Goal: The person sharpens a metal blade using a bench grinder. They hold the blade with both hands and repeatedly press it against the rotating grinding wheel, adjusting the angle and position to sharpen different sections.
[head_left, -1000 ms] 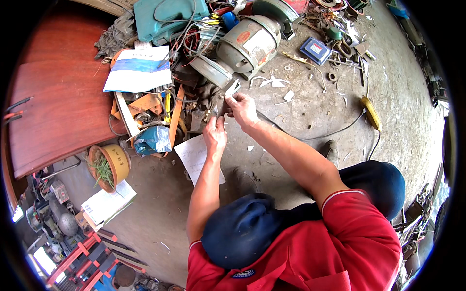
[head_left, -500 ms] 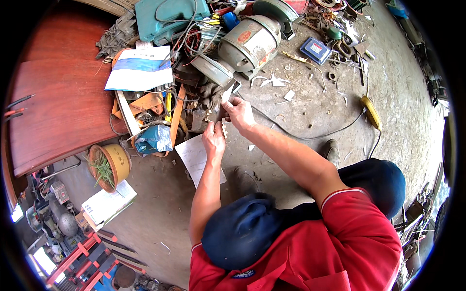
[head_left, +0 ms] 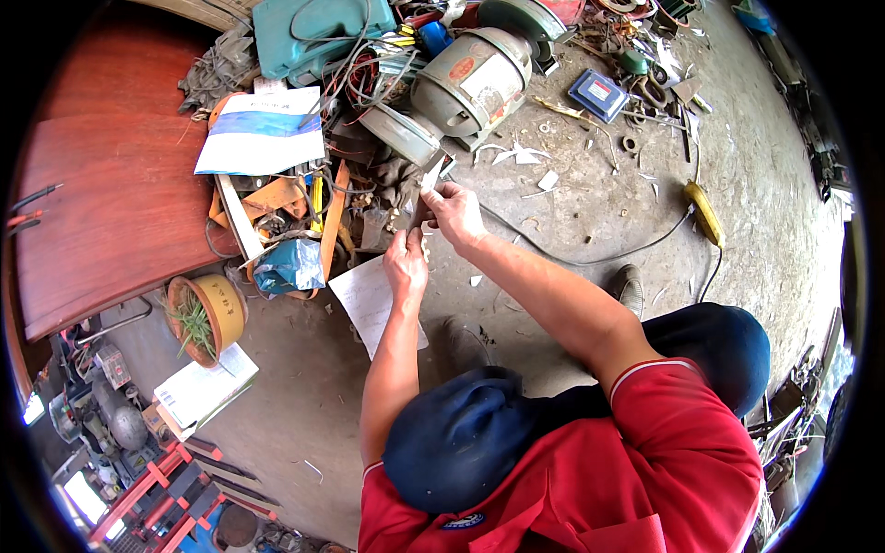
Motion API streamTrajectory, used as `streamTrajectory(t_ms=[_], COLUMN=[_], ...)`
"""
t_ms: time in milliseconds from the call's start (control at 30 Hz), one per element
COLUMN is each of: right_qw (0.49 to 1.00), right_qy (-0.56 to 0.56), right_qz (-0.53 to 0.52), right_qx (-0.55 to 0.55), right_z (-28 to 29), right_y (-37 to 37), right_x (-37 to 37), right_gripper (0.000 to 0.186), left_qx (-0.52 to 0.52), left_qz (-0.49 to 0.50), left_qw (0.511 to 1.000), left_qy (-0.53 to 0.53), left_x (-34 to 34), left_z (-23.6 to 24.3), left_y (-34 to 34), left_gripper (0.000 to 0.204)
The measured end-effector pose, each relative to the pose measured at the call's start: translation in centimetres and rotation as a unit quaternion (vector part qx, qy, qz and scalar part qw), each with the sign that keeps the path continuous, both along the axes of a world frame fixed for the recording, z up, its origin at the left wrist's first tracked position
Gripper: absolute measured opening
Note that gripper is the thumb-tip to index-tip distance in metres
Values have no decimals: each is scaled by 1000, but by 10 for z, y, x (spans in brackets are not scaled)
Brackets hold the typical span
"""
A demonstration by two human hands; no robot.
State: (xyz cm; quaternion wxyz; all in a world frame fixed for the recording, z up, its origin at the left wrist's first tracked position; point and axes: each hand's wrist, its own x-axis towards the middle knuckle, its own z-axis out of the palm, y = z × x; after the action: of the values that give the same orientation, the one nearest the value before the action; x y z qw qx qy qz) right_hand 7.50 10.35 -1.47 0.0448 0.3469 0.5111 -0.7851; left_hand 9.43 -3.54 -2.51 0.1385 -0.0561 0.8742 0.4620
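Both hands are up over the concrete floor (head_left: 645, 157) working on one small part together. The left hand (head_left: 406, 267) is closed around the lower end of a thin dark metal piece (head_left: 422, 210), and the right hand (head_left: 454, 210) is pinched on its upper end, fingers tight, right where a light strip (head_left: 433, 170) sticks out toward the far side. It's too small in this view to say exactly what the piece is, could be a blade or a bracket.

The piece sits just on the near side of the grey electric motor (head_left: 470, 83), above the white paper sheet (head_left: 373, 300) lying on the floor. To the left there's a heap of orange straps and wires (head_left: 304, 207), a blue-and-white booklet (head_left: 263, 129) and a potted plant (head_left: 198, 313). A yellow-handled tool (head_left: 705, 212) lies well apart on the right, on its cable.

My read: this is the fiddly bit, fitting or prying with both ends held. The next move probably needs the left hand to hold steady while the right one works the top end with small, careful force, no jerking.
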Motion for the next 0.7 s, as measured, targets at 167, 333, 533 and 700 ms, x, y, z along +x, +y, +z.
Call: streamTrajectory(t_ms=[167, 333, 533, 700], right_qw=[1000, 999, 999, 999], right_qy=[-1, -1, -12, -10], right_qz=[-19, -32, -37, -43], right_qx=[7, 7, -7, -12], right_z=[-2, -3, 0, -1], right_y=[6, 9, 14, 15], right_x=[-2, -4, -6, -6], right_gripper=[24, 26, 24, 24], left_qx=[-16, -14, -21, -20], left_qz=[-16, -22, -62, -58], left_qw=[1000, 999, 997, 998], left_qy=[-11, -43, 35, 12], left_x=[-5, -10, -18, -18], left_z=[0, -11, -18, -15], left_y=[5, 6, 6, 8], left_gripper=[40, 39, 31, 33])
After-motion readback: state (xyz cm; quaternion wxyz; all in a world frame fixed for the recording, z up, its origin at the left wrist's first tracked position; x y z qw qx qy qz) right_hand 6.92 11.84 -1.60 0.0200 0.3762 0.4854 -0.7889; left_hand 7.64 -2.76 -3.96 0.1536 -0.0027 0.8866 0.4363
